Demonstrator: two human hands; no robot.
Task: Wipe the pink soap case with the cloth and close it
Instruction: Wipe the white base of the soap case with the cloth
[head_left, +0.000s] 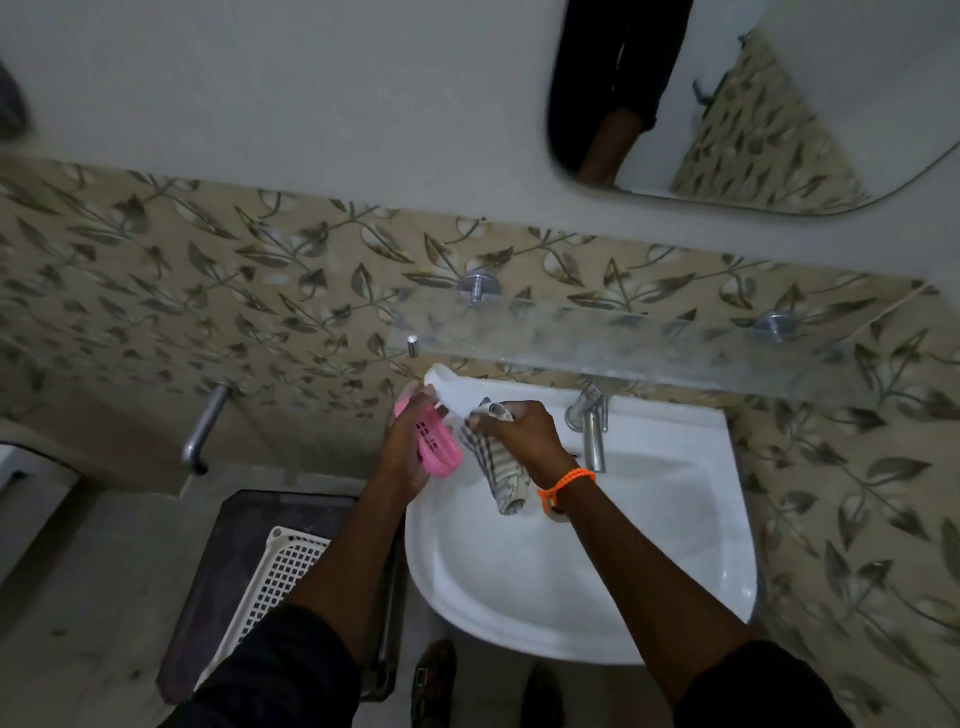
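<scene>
Two hands (457, 441), one pink soap case (434, 441), one cloth (496, 467), perhaps two taps (592, 431).

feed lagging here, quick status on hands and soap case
Left hand grips pink soap case, open. Right hand holds cloth against it. Over sink, nothing blocking.

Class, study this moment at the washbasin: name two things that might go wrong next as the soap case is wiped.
1. The left hand holds the pink soap case open at the edge of the sink; if it slips, it may drop to the floor.
2. The cloth, gripped by the right hand, dangles into the basin and may pick up water, smearing rather than drying.
</scene>
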